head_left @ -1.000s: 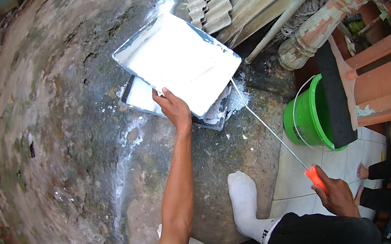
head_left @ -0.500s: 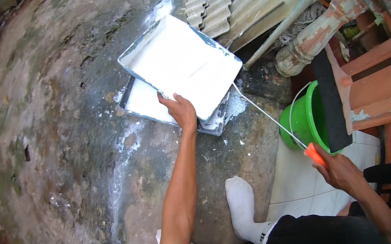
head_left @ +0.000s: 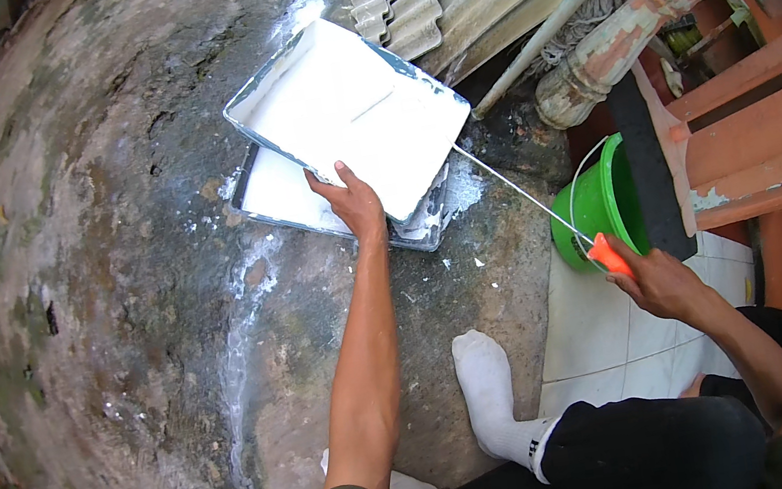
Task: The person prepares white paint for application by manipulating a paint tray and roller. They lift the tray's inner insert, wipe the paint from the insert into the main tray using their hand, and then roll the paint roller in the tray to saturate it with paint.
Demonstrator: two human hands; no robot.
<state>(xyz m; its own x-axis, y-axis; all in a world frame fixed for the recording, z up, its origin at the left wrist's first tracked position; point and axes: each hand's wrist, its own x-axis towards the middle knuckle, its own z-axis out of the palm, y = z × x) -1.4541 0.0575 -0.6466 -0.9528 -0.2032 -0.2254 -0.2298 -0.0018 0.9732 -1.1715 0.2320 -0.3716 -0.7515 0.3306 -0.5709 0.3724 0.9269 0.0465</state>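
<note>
The thumb of my left hand (head_left: 355, 204) lies over the near edge of the upper tray (head_left: 402, 66), and I have this edge in my grasp; the lower fingers are partly hidden from me. My right hand (head_left: 654, 281) is clenched around the orange handle (head_left: 610, 255), near and to the right. From the handle a thin metal rod (head_left: 514, 186) goes far and left until the right side of the upper tray, where I lose it, so I cannot tell what is on its end.

The upper tray is full of white paint (head_left: 395, 133) over its floor, and it is placed crosswise above the lower tray (head_left: 292, 223), which shows on the left and near sides. White spots are on the ground (head_left: 107, 236) around them. To the right, behind the rod, I see the green bucket (head_left: 579, 206) beside pale tiles (head_left: 588, 346). Wavy roof sheets (head_left: 411, 4) lie at the far side. Nearest to me is a foot in a white sock (head_left: 486, 372).
</note>
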